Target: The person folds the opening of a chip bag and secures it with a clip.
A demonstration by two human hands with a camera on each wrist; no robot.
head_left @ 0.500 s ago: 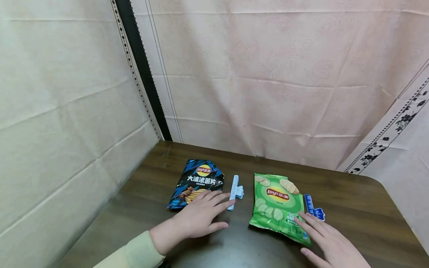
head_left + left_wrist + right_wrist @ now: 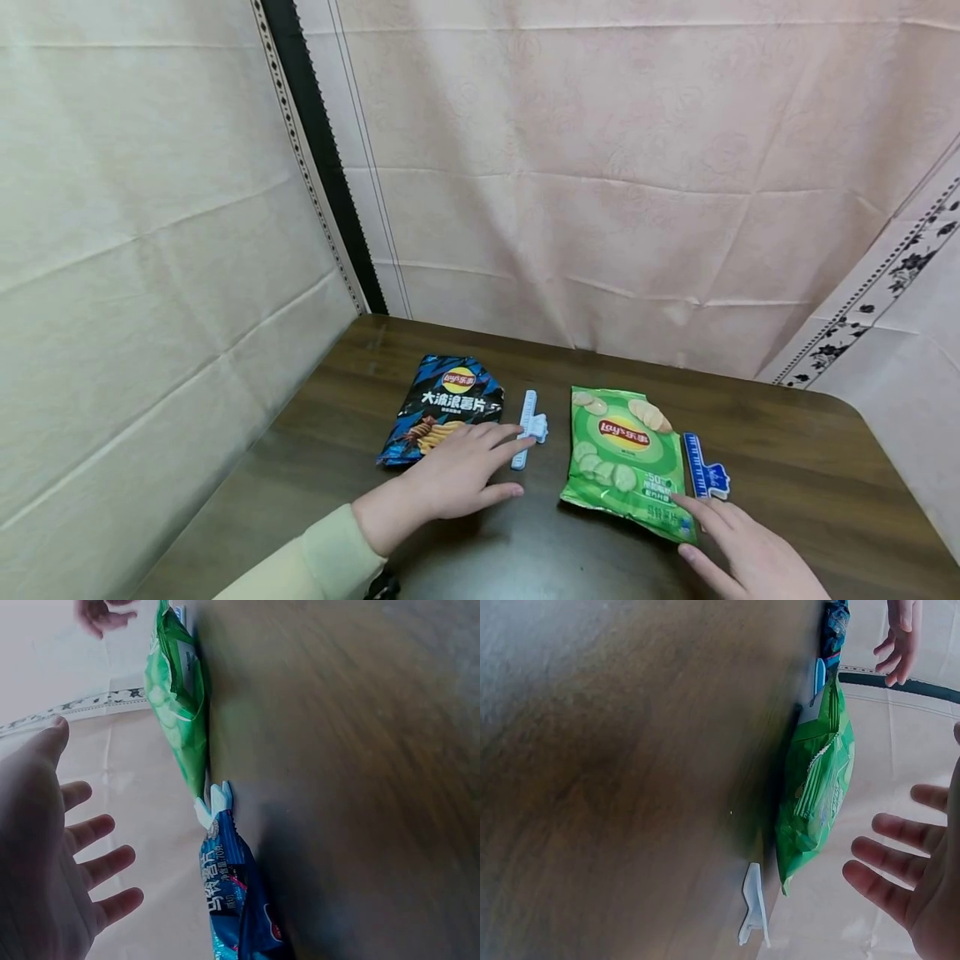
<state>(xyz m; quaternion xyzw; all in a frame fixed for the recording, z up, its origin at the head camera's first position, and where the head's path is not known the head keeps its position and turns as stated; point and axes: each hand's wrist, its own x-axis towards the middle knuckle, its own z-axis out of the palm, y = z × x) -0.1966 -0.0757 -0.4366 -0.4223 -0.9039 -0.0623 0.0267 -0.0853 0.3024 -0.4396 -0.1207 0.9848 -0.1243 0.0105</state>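
My left hand point(image 2: 465, 473), fingers spread, hovers over the lower right part of a black-and-blue Lay's chip bag point(image 2: 450, 396). Its fingertips overlap a light blue bag clip point(image 2: 525, 427) in the head view; the left wrist view shows this hand point(image 2: 60, 847) above the table, holding nothing. My right hand point(image 2: 753, 546) is above the lower right corner of a green Lay's chip bag point(image 2: 622, 454), fingers extended and apart from it in the right wrist view. Beside that bag lies a dark blue bag clip point(image 2: 701, 467), its lower end partly hidden by the right hand.
Both bags and clips lie on a dark brown wooden table point(image 2: 315, 467). A pale cloth point(image 2: 615, 167) hangs behind the table, and another cloth point(image 2: 135, 250) hangs along the left side.
My left hand has shifted slightly to the right and away from me. The right hand's fingers have drawn back a little toward me. Bags and clips stay in place.
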